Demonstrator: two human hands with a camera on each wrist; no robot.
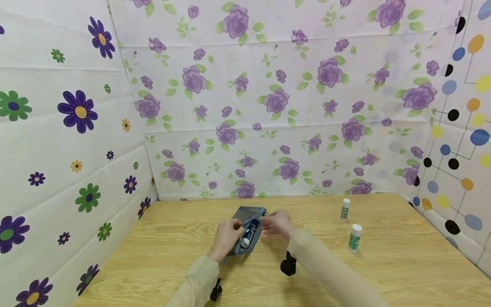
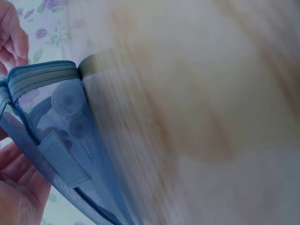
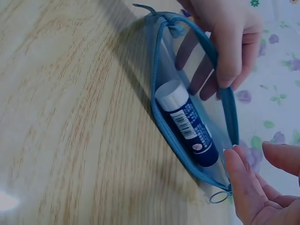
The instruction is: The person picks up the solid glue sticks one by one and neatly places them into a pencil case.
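Observation:
A blue mesh zip pouch [image 1: 249, 210] lies on the wooden table, its zipper spread apart. My left hand [image 1: 226, 238] pinches one side of the opening, thumb on the zipper band and fingers behind the mesh in the right wrist view. Inside the pouch rests a dark blue glue stick [image 3: 190, 124] with a white cap and a barcode label. My right hand [image 1: 279, 222] is at the other end of the opening, fingers loosely extended beside the small zipper ring [image 3: 218, 197]. Blurred wood grain fills much of the left wrist view, next to the pouch's mesh side [image 2: 63, 159].
On the right of the table [image 1: 165, 234] stand two upright white-capped tubes with green labels, a nearer one [image 1: 354, 238] and a farther one [image 1: 345, 209]. Flower-patterned sheets [image 1: 276, 140] hang at the back and left, a dotted one [image 1: 460, 128] at the right.

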